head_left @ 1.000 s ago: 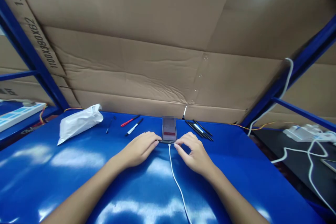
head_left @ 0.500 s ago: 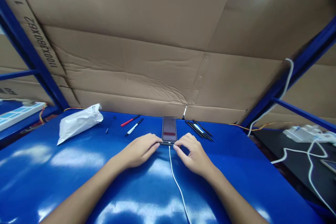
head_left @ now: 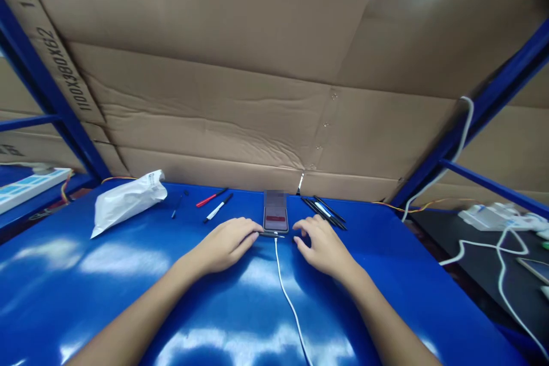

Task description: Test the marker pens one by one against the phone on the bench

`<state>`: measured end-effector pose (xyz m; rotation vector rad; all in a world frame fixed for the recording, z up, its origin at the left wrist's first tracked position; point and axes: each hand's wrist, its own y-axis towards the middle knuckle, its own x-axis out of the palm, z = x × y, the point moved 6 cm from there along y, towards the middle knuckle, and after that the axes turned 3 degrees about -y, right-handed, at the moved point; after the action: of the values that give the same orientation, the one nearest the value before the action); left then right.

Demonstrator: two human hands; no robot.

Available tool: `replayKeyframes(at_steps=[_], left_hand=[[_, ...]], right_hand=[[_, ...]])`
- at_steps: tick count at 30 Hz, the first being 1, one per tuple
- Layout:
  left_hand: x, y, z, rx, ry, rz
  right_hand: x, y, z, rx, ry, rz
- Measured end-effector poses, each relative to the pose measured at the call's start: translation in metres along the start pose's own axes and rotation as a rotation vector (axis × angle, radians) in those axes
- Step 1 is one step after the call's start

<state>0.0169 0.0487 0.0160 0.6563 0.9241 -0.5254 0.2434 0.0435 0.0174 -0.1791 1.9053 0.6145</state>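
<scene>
The blue table [head_left: 124, 303] spreads wide on both sides, and its back edge meets the cardboard [head_left: 206, 91] close behind the phone [head_left: 275, 211]. The left hand [head_left: 227, 243] pinches one end of the black pen [head_left: 270, 234], just in front of the phone. The right hand [head_left: 321, 245] has let go of the other end — its thumb and finger are apart, holding nothing.

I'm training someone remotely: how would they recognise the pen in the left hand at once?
On the blue table, find the phone near the cardboard wall. At its near end, the left hand holds a dark pen crosswise. The other pens lie apart; this one alone is held.
</scene>
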Motion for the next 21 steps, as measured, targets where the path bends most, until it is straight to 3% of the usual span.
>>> replayKeyframes(at_steps=[5, 8, 12, 21], left_hand=[[-0.002, 0.0, 0.001, 0.001, 0.016, 0.012], [-0.005, 0.001, 0.003, -0.01, 0.016, 0.038], [-0.007, 0.002, 0.005, -0.006, 0.004, 0.056], [-0.007, 0.002, 0.006, 0.008, 0.023, 0.062]], right_hand=[[0.01, 0.002, 0.009, 0.063, 0.171, 0.014], [0.007, 0.004, 0.012, 0.175, 0.456, 0.116], [0.012, 0.005, 0.001, 0.186, 0.8, 0.091], [0.013, 0.004, -0.003, 0.189, 0.802, 0.109]])
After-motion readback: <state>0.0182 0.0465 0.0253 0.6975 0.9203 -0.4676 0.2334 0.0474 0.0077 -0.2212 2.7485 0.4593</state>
